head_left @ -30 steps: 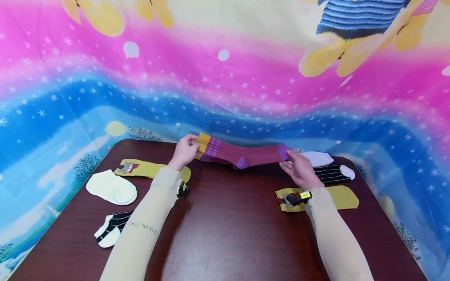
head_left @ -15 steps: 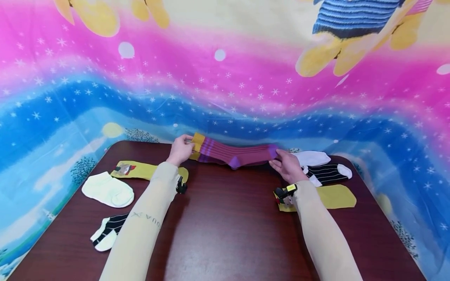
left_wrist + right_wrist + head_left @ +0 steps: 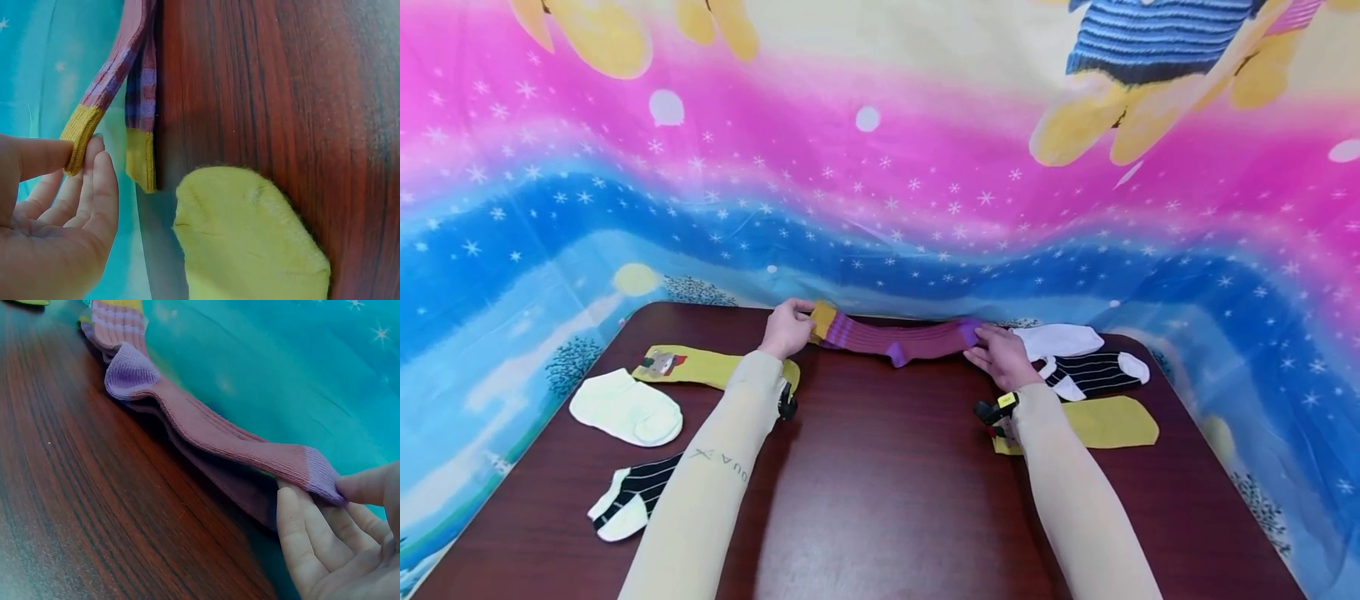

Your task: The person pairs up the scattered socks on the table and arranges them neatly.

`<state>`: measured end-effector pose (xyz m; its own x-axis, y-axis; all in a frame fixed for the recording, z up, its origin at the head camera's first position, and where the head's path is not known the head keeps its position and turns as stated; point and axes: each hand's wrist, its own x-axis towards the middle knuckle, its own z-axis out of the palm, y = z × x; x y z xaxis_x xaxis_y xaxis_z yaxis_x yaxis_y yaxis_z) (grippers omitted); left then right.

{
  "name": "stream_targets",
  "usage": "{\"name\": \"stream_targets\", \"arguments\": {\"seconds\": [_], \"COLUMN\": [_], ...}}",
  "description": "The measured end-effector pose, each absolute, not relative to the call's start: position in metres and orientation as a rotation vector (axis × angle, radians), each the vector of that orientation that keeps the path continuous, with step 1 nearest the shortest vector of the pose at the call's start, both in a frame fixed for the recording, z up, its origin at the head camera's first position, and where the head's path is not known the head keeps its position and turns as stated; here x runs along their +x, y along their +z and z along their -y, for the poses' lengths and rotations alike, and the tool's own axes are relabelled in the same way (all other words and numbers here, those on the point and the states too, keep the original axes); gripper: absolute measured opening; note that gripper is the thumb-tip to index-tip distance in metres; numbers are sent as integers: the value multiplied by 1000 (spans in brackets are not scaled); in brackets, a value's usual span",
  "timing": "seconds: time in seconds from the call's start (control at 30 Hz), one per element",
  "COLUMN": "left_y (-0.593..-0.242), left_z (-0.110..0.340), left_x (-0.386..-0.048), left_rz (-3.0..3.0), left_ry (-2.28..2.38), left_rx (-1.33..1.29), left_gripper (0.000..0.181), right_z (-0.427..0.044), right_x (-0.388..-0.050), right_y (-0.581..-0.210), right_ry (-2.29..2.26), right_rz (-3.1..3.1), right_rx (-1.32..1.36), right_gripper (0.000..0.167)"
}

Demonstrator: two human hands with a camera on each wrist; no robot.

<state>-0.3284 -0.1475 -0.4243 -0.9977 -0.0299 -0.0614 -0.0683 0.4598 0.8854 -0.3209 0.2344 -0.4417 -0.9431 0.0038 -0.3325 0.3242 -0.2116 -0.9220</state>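
Observation:
A maroon ribbed sock (image 3: 925, 340) with a mustard cuff and purple heel and toe stretches between both hands at the table's far edge. My left hand (image 3: 786, 329) pinches its mustard cuff (image 3: 84, 131) between thumb and fingers. At the other end, my right hand (image 3: 1003, 357) pinches the purple toe (image 3: 322, 478). Just under the held sock lies a second, similar sock (image 3: 140, 125) on the table, seen in the left wrist view. The right wrist view shows the lower sock's dark foot (image 3: 240, 494) partly hidden beneath the upper one.
On the left lie a yellow sock (image 3: 692, 367), a white sock (image 3: 625, 408) and a black striped sock (image 3: 632, 500), partly behind the left sleeve. On the right are a white sock (image 3: 1060, 340), a black striped sock (image 3: 1101, 372) and a yellow sock (image 3: 1112, 421). A printed cloth (image 3: 850, 208) hangs behind.
Both hands have lowered the maroon sock toward the table and shifted slightly left with it, the right hand more. Both hands keep their pinch; the other socks lie as before.

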Motion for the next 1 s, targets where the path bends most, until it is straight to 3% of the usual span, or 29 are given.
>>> {"name": "stream_targets", "arguments": {"seconds": [0.33, 0.47, 0.6, 1.0], "left_y": [-429, -432, -434, -433], "left_z": [153, 155, 157, 157], "left_x": [-332, -332, -330, -325], "left_rz": [-2811, -2812, -2755, -2779], "left_ry": [1589, 1399, 1252, 1221], "left_rx": [-47, 27, 110, 208], "left_gripper": [33, 43, 50, 43], "right_z": [-228, -227, -228, -228], "right_x": [-325, -326, -325, -327], "right_y": [-442, -445, -447, -443], "right_ry": [-2305, -2255, -2165, -2096], "right_rz": [-1880, -1974, -2021, -2100], "right_rx": [419, 410, 339, 249], "right_gripper": [48, 41, 43, 43]}}
